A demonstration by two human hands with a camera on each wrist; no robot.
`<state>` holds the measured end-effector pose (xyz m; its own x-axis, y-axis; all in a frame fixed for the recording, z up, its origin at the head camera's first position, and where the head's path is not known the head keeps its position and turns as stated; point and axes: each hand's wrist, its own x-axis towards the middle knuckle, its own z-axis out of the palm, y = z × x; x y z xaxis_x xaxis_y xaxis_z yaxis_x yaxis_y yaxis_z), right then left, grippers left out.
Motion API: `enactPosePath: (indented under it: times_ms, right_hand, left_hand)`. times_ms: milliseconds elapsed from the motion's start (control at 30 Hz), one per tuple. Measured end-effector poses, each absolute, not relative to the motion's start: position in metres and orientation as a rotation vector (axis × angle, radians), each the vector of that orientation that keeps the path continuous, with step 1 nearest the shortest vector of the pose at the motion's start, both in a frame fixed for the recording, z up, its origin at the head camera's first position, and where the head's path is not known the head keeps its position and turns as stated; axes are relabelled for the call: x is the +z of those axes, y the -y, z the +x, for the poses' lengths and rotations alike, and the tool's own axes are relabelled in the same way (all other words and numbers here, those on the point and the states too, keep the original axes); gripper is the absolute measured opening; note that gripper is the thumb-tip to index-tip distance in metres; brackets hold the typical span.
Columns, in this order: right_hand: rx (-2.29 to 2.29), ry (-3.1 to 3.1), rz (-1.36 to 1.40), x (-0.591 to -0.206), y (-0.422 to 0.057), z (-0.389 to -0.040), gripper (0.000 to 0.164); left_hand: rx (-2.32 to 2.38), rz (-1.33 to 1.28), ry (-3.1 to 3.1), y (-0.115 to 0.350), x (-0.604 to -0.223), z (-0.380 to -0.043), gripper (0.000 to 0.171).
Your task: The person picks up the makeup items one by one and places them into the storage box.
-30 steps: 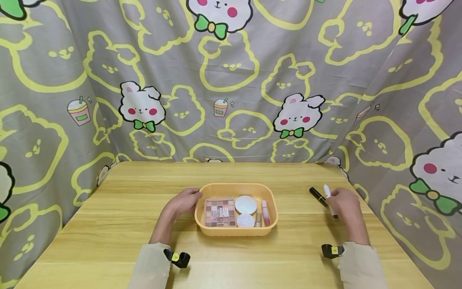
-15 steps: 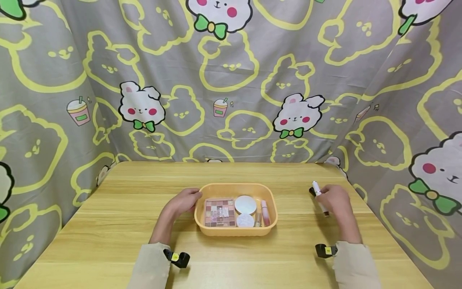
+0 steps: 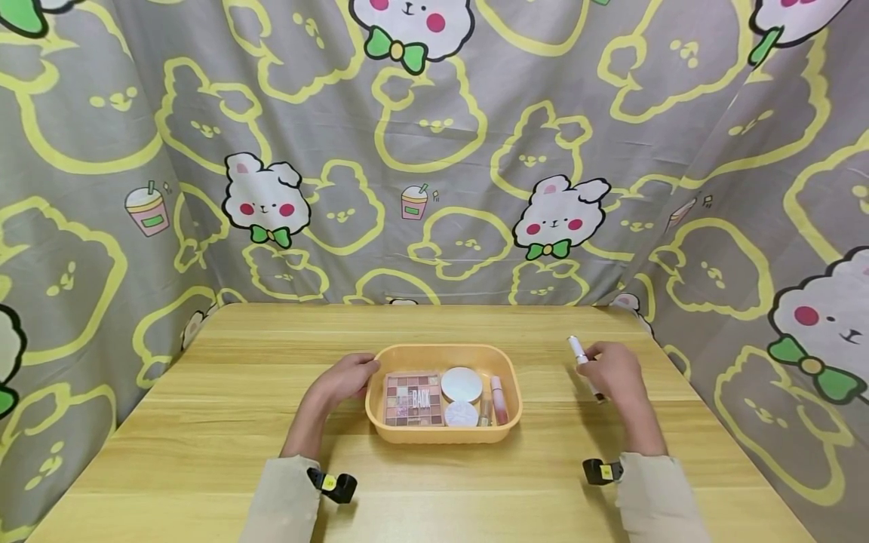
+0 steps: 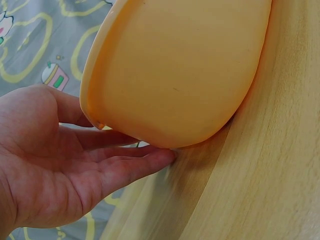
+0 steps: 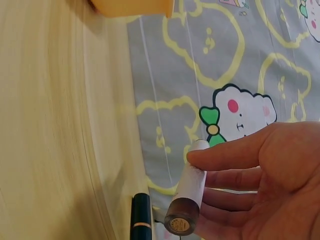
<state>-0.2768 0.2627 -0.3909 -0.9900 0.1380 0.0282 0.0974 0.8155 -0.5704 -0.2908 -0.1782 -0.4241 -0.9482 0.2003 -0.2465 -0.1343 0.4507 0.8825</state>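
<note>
My left hand (image 3: 348, 377) grips the left end of an orange plastic basket (image 3: 444, 435); in the left wrist view its thumb goes over the rim and its fingers (image 4: 135, 170) lie under the curved wall. Inside the basket are an eyeshadow palette (image 3: 413, 400), two round white compacts (image 3: 462, 385) and two slim lip gloss tubes (image 3: 499, 400). To the basket's right, my right hand (image 3: 618, 375) pinches a white cosmetic tube with a brown end (image 5: 191, 182) between thumb and fingers, above the table. A black tube with a gold ring (image 5: 141, 215) lies beneath; the hand hides it in the head view.
Everything stands on a light wooden table (image 3: 434, 498). A grey curtain (image 3: 434, 181) with cartoon animals surrounds its back and sides. Black wrist cameras (image 3: 337, 487) are strapped over both sleeves.
My right hand has moved left with the white tube, now over where the black tube lay in sight. The left hand and the basket have stayed in place.
</note>
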Motion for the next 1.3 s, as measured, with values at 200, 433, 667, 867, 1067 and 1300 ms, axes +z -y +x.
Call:
enactPosePath:
  times_ms: [200,433,667,867,1067,1300]
  right_hand:
    - [0.956,2.872,-0.142,-0.390,-0.251,-0.278,0.035]
    - [0.944,2.838,-0.106,-0.387,-0.240,-0.278,0.036]
    - [0.907,2.810,-0.080,-0.387,-0.229,-0.281,0.033]
    - [0.928,2.837,-0.081,-0.387,-0.223,-0.281,0.032]
    - [0.939,2.869,-0.097,-0.385,-0.218,-0.281,0.033]
    - [0.918,2.851,-0.064,-0.385,-0.211,-0.282,0.033]
  left_hand:
    - [1.485,0.062,-2.393,0.179,-0.424,-0.290,0.056]
    - [1.506,0.070,-2.363,0.180,-0.424,-0.292,0.055]
    - [1.509,0.081,-2.359,0.179,-0.423,-0.290,0.054]
    - [1.505,0.080,-2.356,0.179,-0.423,-0.291,0.055]
    - [1.493,0.066,-2.381,0.180,-0.425,-0.291,0.054]
    - [1.489,0.062,-2.393,0.179,-0.425,-0.291,0.054]
